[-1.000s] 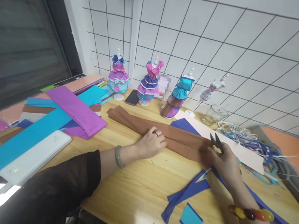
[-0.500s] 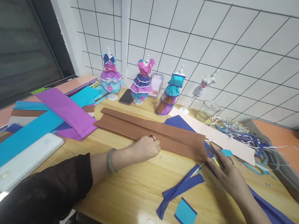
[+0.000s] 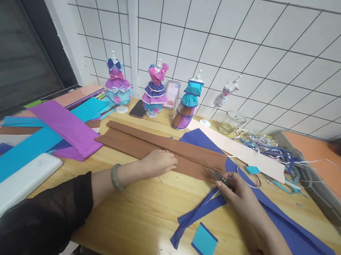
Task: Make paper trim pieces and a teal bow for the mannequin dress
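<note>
A long folded strip of brown cloth (image 3: 136, 141) lies across the middle of the table. My left hand (image 3: 161, 162) rests on its near edge with curled fingers closed on the cloth; the fingertips are partly hidden. A thin dark line, perhaps a thread or needle, shows on the wood just below that hand. My right hand (image 3: 238, 190) grips small scissors (image 3: 225, 182) with a dark green handle, their blurred blades over the right end of the brown cloth. Blue cloth (image 3: 296, 229) spreads beneath and beyond my right arm. Blue strips (image 3: 196, 220) and a turquoise piece with blue edges (image 3: 205, 243) lie nearer me.
Small dress forms (image 3: 188, 104) stand along the back beside a phone (image 3: 138, 108) and a glass jar (image 3: 232, 122). Tangled ribbons (image 3: 262, 142) lie at the right back. Purple cloth (image 3: 67, 126), turquoise strips and a white device (image 3: 15, 187) occupy the left.
My right hand has moved left with the scissors, from beside the brown cloth to over its right end. My left hand stays on the cloth. The whole view has shifted slightly.
</note>
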A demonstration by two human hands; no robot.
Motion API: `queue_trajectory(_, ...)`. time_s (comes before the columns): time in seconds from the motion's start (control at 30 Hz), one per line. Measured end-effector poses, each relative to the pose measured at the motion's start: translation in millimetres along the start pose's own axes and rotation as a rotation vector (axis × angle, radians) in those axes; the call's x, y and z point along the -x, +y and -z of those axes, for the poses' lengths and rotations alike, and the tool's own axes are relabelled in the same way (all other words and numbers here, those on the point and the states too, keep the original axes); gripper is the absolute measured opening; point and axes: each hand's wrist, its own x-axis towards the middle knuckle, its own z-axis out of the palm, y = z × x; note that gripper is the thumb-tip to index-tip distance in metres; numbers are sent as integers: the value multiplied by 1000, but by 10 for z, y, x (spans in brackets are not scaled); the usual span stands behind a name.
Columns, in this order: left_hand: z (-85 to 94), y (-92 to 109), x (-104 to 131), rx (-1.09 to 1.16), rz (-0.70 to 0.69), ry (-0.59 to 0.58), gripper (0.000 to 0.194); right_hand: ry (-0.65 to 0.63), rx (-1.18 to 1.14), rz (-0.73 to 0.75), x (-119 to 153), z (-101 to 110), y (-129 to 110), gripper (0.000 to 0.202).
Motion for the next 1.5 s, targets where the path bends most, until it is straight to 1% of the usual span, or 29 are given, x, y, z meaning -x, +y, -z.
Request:
queue_trajectory(0.13, -96, 4, -31, 34, -14, 80, 21, -62, -6, 30, 48, -27, -12, 34)
queue_trajectory(0.23, -111, 15, -46, 101, -9, 111, 24, -117, -52, 57, 74, -31, -72, 34)
queue_trajectory(0.3, -100, 17, -81, 153, 8, 113, 26, -156, -63, 90, 81, -30, -124, 33)
queue_trajectory(0.4, -89, 12, -178, 229, 86, 94, 28, -181, -41, 135, 78, -37, -180, 32)
queue_trajectory(0.5, -100, 8, -282, 282, 162, 56, 30, -180, -32, 153, 70, -47, -179, 32)
queue_trajectory(0.63, -128, 1, -333, 315, 199, 29, 34, -158, -40, 144, 71, -45, -137, 32)
queue_trajectory(0.83, -193, -49, -321, 385, 214, 74, 35, -154, -72, 134, 88, -28, -104, 34)
queue_trajectory(1.03, -258, -86, -332, 447, 221, 90, 22, -180, -78, 115, 113, 6, -85, 36)
queue_trajectory(1.13, -266, -93, -322, 470, 212, 103, 20, -165, -64, 101, 128, 37, -63, 36)
queue_trajectory(1.23, -266, -97, -313, 483, 205, 115, 21, -146, -42, 91, 132, 83, -9, 35)
queue_trajectory(1.37, -270, -100, -313, 489, 206, 126, 22, -154, -30, 80, 136, 164, 93, 33)
queue_trajectory(1.5, -273, -100, -317, 496, 202, 132, 22, -164, -25, 29, 155, 229, 160, 34)
